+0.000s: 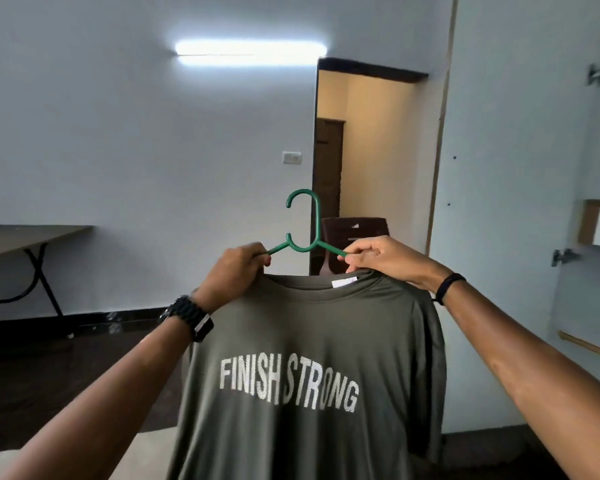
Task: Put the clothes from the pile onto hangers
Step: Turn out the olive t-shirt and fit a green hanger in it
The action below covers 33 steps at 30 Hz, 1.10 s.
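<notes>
An olive-green T-shirt (pixel 302 341) printed "FINISH STRONG" hangs in front of me at chest height. A green plastic hanger (pixel 315 223) sits inside its neck opening, with the hook and the inner ends of both arms sticking out above the collar. My left hand (pixel 236 271) grips the hanger's left arm together with the collar's left edge. My right hand (pixel 381 256) pinches the hanger's right arm at the collar's right side. The shirt's lower part runs out of the frame.
A folding table (pixel 32 237) stands at the left wall. An open doorway (pixel 371 161) lies straight ahead, with a dark chair back (pixel 354 230) just behind the hanger. A door with metal fittings (pixel 565 256) is on the right. A pale surface (pixel 146 452) shows at the bottom left.
</notes>
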Each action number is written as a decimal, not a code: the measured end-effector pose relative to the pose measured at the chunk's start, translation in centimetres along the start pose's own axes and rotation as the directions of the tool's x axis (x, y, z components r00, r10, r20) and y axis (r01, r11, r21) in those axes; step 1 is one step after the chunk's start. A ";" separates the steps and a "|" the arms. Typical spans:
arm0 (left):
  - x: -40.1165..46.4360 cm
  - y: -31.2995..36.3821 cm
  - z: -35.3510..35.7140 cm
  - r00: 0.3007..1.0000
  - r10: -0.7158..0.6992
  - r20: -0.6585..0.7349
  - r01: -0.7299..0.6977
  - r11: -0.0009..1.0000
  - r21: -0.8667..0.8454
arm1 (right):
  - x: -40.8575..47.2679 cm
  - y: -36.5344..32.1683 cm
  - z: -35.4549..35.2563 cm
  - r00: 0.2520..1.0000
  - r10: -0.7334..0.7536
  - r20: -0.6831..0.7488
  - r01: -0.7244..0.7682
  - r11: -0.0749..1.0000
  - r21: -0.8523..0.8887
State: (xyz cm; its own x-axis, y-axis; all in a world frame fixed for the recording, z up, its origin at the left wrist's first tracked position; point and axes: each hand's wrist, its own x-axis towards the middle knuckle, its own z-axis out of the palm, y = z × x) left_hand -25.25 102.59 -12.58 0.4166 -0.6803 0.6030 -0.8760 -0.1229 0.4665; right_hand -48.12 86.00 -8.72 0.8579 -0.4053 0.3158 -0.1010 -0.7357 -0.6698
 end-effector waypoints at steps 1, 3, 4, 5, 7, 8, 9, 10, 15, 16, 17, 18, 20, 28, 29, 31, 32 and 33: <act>0.8 0.7 -0.3 1.000 -0.005 -0.029 0.006 1.000 0.009 | -0.9 -0.1 -1.5 0.999 0.024 0.024 -0.024 1.000 0.000; 2.3 1.8 -1.1 0.995 -0.015 -0.096 0.017 1.000 0.025 | -2.5 0.2 -4.3 0.996 0.068 0.056 -0.066 0.997 -0.025; 3.0 2.3 -1.4 0.992 -0.018 -0.123 0.022 0.999 0.036 | -3.1 0.5 -5.7 0.996 0.073 0.041 -0.072 0.997 -0.026; 3.8 2.9 -1.7 0.989 -0.018 -0.144 0.025 0.999 0.048 | -3.7 0.5 -6.8 0.998 0.064 0.000 -0.064 0.998 -0.001; 5.4 4.8 -2.1 0.981 0.002 -0.193 0.012 0.998 0.069 | -4.9 -0.2 -9.0 0.990 0.008 -0.144 0.000 0.998 0.059; 6.4 6.2 -2.4 0.974 0.020 -0.227 -0.002 0.997 0.079 | -5.4 -0.8 -10.2 0.970 -0.026 -0.241 0.042 0.997 0.064; 7.3 7.4 -2.7 0.965 0.030 -0.259 -0.008 0.996 0.086 | -5.7 -1.4 -11.2 0.941 -0.055 -0.335 0.078 0.995 0.056; 8.1 8.8 -3.1 0.956 0.043 -0.291 -0.016 0.995 0.094 | -6.1 -1.9 -12.3 0.904 -0.075 -0.420 0.108 0.993 0.055; 12.7 17.5 -4.8 0.898 0.131 -0.421 -0.114 0.991 0.066 | -9.3 -6.4 -19.8 0.882 -0.108 -0.458 0.158 0.985 0.072; 13.6 19.6 -4.7 0.885 0.164 -0.437 -0.145 0.986 0.077 | -10.5 -7.5 -21.5 0.922 -0.077 -0.378 0.127 0.986 0.108; 14.2 21.3 -4.4 0.877 0.195 -0.439 -0.170 0.981 0.096 | -11.5 -8.4 -22.8 0.954 -0.045 -0.298 0.088 0.988 0.130; 14.9 23.3 -3.8 0.869 0.228 -0.439 -0.202 0.974 0.106 | -12.7 -9.1 -24.3 0.969 -0.020 -0.246 0.061 0.985 0.160; 16.0 26.6 -2.3 0.860 0.263 -0.437 -0.246 0.964 0.097 | -14.6 -9.9 -26.6 0.972 0.009 -0.237 0.048 0.970 0.237; 21.4 38.4 11.6 0.869 0.315 -0.381 -0.372 0.925 -0.084 | -20.0 -3.2 -34.3 0.807 0.141 -0.573 -0.008 0.973 0.230; 22.0 39.7 13.8 0.873 0.324 -0.365 -0.380 0.920 -0.093 | -20.5 -1.6 -35.2 0.796 0.146 -0.587 -0.040 0.981 0.190; 23.3 42.4 18.8 0.888 0.327 -0.322 -0.381 0.917 -0.119 | -21.5 2.1 -37.1 0.808 0.200 -0.554 -0.128 0.978 0.166; 24.1 43.6 21.4 0.897 0.324 -0.300 -0.374 0.919 -0.127 | -21.9 4.0 -38.1 0.809 0.234 -0.540 -0.159 0.970 0.181; 24.9 44.8 24.1 0.905 0.327 -0.274 -0.372 0.919 -0.130 | -22.4 6.2 -39.4 0.794 0.256 -0.552 -0.184 0.966 0.184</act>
State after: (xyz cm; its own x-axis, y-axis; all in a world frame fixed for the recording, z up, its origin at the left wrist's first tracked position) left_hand -59.99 62.72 7.71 0.1571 -0.4577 0.8751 -0.9284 0.2338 0.2889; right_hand -87.80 69.16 6.56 0.3773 -0.8095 0.4499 -0.1625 -0.5361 -0.8284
